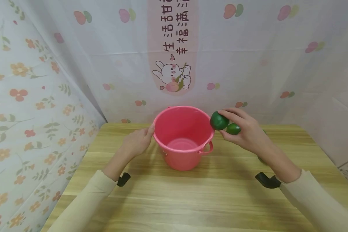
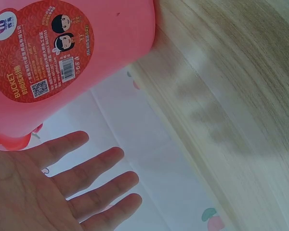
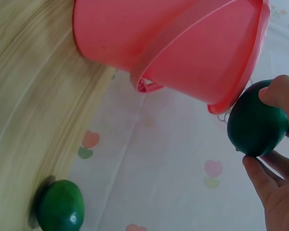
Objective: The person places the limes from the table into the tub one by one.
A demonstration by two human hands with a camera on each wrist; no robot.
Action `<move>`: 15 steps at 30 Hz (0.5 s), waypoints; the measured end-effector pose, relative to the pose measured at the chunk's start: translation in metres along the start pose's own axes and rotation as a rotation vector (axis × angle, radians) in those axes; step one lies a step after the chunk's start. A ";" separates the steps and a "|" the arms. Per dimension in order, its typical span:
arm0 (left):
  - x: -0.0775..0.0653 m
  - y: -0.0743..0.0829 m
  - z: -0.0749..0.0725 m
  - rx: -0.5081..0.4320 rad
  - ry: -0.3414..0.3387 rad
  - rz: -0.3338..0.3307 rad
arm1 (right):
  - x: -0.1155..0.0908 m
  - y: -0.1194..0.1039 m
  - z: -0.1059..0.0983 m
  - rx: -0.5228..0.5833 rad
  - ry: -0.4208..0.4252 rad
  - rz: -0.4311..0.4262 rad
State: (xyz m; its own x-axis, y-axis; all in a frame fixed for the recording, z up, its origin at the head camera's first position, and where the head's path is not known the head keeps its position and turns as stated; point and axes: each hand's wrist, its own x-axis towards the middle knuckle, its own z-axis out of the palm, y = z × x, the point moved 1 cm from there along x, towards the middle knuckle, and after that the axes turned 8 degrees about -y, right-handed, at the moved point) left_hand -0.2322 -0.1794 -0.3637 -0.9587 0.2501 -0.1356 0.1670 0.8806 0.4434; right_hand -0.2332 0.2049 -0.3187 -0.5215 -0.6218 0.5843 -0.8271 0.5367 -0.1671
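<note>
A pink bucket (image 1: pixel 183 159) stands upright on the wooden table, its inside showing only a bare bottom. My left hand (image 1: pixel 137 141) touches the bucket's left rim with the thumb; the left wrist view shows its other fingers (image 2: pixel 94 168) straight and spread below the labelled side. At the right rim, my right hand (image 1: pixel 243 130) pinches a glossy dark green oval fruit (image 1: pixel 219 120) between thumb and fingertips. In the right wrist view this fruit (image 3: pixel 256 119) appears close beside the rim. Another green fruit (image 1: pixel 233 129) shows behind the right hand's fingers.
More green fruit (image 1: pixel 262 159) lies partly hidden behind the right forearm. One green fruit (image 3: pixel 61 206) rests on the table in the right wrist view. The bucket's handle (image 1: pixel 207 148) hangs on its right side. A printed curtain (image 1: pixel 119 71) closes off the table's back.
</note>
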 end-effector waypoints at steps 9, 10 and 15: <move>0.001 0.001 -0.001 0.022 0.006 0.000 | 0.011 -0.003 0.005 0.050 -0.012 -0.015; 0.001 0.002 -0.001 0.023 0.005 0.000 | 0.012 -0.003 0.005 0.055 -0.014 -0.018; 0.001 0.003 0.000 0.020 -0.002 -0.005 | 0.019 -0.006 0.006 0.070 -0.031 -0.041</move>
State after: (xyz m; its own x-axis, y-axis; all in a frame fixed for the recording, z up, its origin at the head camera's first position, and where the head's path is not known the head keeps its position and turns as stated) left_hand -0.2327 -0.1770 -0.3622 -0.9591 0.2465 -0.1391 0.1670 0.8897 0.4249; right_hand -0.2391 0.1864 -0.3120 -0.4923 -0.6600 0.5675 -0.8599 0.4698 -0.1996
